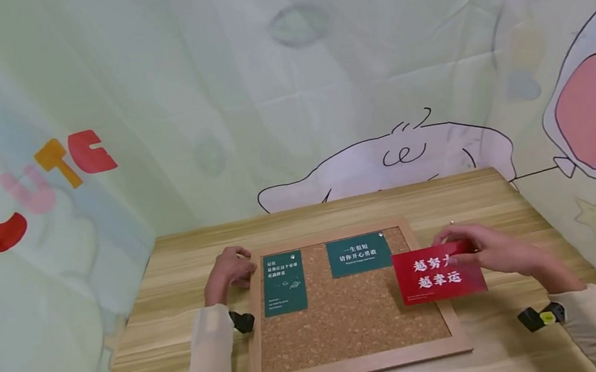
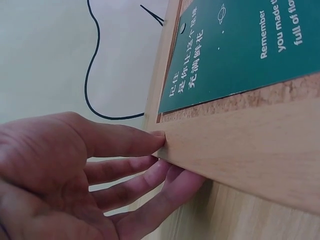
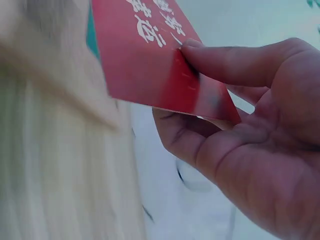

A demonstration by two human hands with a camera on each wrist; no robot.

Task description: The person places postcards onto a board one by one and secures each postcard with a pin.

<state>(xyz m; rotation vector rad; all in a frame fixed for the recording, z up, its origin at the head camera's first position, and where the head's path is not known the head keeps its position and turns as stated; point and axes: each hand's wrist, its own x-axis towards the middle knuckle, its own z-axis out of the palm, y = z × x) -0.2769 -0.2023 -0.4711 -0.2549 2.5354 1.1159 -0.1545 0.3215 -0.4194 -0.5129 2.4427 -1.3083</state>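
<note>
A cork board (image 1: pixel 345 326) with a light wooden frame lies on the table. My left hand (image 1: pixel 232 267) grips its upper left corner. In the left wrist view the thumb rests on top of the frame (image 2: pixel 240 150) and the fingers reach beneath its edge. With thumb and fingers my right hand (image 1: pixel 492 250) pinches a red card (image 1: pixel 439 280) with white lettering, tilted above the board's right side. A tall green card (image 1: pixel 284 287) is on the board's left part, and a wide green card (image 1: pixel 360 258) is at its upper right. Each has a small pin near its top.
The wooden table (image 1: pixel 190 246) reaches back to a pale printed curtain (image 1: pixel 201 99) with cartoon drawings. A small shiny thing (image 1: pixel 451 222) shows just behind my right hand, too small to identify.
</note>
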